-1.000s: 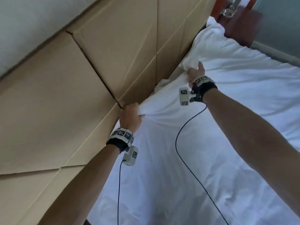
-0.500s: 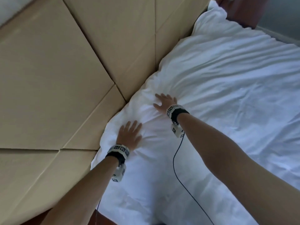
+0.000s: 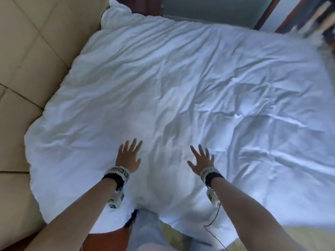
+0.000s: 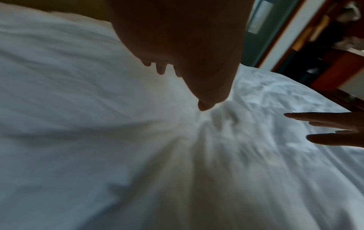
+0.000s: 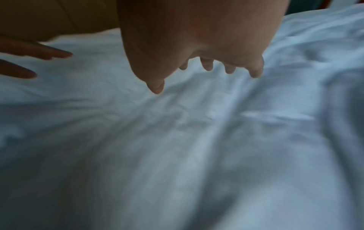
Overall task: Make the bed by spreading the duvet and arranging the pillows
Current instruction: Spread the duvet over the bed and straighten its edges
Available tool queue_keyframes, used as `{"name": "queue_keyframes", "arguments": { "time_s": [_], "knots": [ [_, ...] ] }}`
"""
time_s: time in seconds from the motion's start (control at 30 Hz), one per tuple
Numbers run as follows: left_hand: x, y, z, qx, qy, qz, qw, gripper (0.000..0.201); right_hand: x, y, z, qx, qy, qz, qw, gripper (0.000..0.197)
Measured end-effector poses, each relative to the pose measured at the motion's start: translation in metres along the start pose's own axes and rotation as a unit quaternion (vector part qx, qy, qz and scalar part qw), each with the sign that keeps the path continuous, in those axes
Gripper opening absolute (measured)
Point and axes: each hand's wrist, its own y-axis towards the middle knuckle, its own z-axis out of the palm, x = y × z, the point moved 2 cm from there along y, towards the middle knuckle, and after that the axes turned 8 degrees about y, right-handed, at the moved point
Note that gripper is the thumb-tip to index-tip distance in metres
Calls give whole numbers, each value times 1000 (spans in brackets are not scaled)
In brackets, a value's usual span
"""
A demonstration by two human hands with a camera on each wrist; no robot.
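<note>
A white, wrinkled duvet (image 3: 181, 87) lies spread over the whole bed, its top edge against the headboard. My left hand (image 3: 129, 154) is flat with spread fingers over the duvet's near part. About a hand's width to the right, my right hand (image 3: 201, 158) is spread the same way. In the left wrist view the left hand (image 4: 177, 62) hovers just above the duvet (image 4: 98, 140), palm down; the right wrist view shows the right hand (image 5: 206, 65) with straight fingers over the cloth (image 5: 197, 155). Neither hand holds anything. No pillow is in view.
A tan padded headboard (image 3: 32, 60) runs along the left. Dark red wooden furniture (image 3: 308, 15) and a grey wall stand beyond the far side of the bed. My legs (image 3: 145, 232) and a cable from the right wrist are at the near edge.
Both hands let go of the duvet's top edge at the headboard, pressed it flat, then slid back toward the near edge. The view has swung to take in the whole bed.
</note>
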Motion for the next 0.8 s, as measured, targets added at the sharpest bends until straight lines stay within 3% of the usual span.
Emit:
{"name": "queue_keyframes", "arguments": {
  "time_s": [0.13,0.2,0.4,0.57,0.8],
  "knots": [
    [-170,-32,19,35,51,84,995,80,-183,-100,18,-18,17,61,998,79],
    [-217,-47,25,41,56,90,993,80,-228,-132,25,-28,23,55,998,79],
    [-423,-101,17,58,72,177,980,81,-419,-249,10,-8,9,111,994,81],
    [-532,-95,3,58,80,221,970,80,-501,-258,-29,-2,33,116,993,85],
    [-666,-29,15,89,116,255,956,84,-607,-228,-55,17,22,113,993,93]
  ]
}}
